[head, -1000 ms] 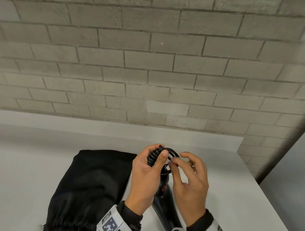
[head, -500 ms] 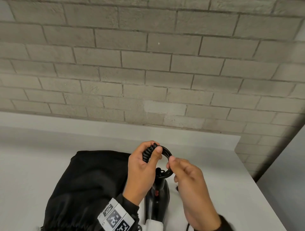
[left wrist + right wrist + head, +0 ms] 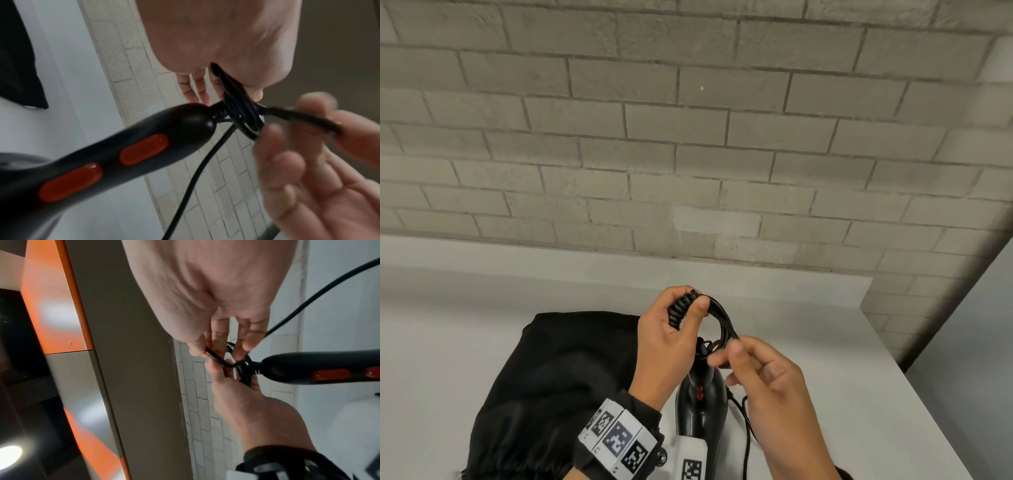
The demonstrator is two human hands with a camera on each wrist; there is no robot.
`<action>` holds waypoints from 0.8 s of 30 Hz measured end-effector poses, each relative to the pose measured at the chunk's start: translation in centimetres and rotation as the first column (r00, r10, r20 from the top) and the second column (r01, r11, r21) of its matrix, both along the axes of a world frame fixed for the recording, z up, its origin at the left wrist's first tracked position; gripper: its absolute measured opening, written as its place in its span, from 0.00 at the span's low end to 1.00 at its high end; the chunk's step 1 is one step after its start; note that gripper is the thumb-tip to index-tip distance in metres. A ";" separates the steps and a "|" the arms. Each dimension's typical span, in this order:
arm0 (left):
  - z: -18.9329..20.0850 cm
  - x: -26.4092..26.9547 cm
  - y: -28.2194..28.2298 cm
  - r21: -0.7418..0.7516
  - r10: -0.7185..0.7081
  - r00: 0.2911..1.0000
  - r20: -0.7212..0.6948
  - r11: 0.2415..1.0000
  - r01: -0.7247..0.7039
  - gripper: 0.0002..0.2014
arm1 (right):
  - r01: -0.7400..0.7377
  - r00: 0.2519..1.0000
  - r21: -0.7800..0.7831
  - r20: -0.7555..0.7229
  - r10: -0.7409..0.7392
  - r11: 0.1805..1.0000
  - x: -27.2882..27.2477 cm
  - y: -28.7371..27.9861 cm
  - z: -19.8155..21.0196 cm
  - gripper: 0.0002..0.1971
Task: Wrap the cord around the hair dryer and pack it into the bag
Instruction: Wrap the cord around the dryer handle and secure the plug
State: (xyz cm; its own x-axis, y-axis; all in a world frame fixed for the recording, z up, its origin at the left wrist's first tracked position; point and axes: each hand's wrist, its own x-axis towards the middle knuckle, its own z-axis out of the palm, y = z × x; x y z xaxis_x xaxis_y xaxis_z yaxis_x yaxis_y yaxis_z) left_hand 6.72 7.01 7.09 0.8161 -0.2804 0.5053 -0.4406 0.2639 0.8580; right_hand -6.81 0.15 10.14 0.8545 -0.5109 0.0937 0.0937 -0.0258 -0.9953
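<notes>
Gripping the coiled cord (image 3: 717, 320) in my left hand (image 3: 664, 337) — my right hand (image 3: 763, 373) pinches a strand — hair dryer (image 3: 700, 407) hanging beneath, black bag (image 3: 558, 380) lying on the bench (image 3: 825, 342).

**Black dryer held up by its coiled cord, bag flat on the table**

The glossy black plastic hair dryer (image 3: 700, 407) hangs handle-up above the white table, its 2 orange-red oval switches (image 3: 144, 148) set in a row along the handle. From the handle's end, the thin black rubber cord (image 3: 722, 323) rises into a tight bundle of several round loops, with 1 loose strand trailing down to the right of the dryer. The black fabric drawstring bag (image 3: 558, 383) lies flat and crumpled on the table just left of the dryer, its gathered edge nearest the camera.
</notes>
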 end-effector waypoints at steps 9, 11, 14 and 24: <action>0.2 1.1 0.9 -0.200 -0.385 0.864 -0.325 0.921 0.335 0.10 | -0.377 0.920 0.628 0.336 0.199 0.681 -0.9 -2.8 -2.0 0.21; 0.4 1.2 1.0 -0.233 -0.432 0.834 -0.343 0.900 0.370 0.08 | -0.404 0.890 0.476 0.400 0.217 0.781 -0.8 -2.6 -3.9 0.18; 0.3 1.4 1.0 -0.239 -0.426 0.845 -0.324 0.901 0.363 0.06 | -0.393 0.891 0.335 0.371 0.263 0.857 -0.8 -1.7 -5.9 0.15; -0.4 2.3 1.4 -0.250 -0.377 0.862 -0.339 0.919 0.304 0.06 | -0.264 0.881 0.440 0.473 0.028 0.858 -4.0 -3.7 -7.4 0.18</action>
State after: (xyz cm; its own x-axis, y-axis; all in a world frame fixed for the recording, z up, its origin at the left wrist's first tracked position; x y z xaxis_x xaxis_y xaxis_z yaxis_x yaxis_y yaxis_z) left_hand 9.03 8.42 6.64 0.8234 -0.5088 0.2514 0.0492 0.5053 0.8616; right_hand -10.83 -3.58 2.73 0.8505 -0.4623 0.2509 0.4809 0.4902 -0.7269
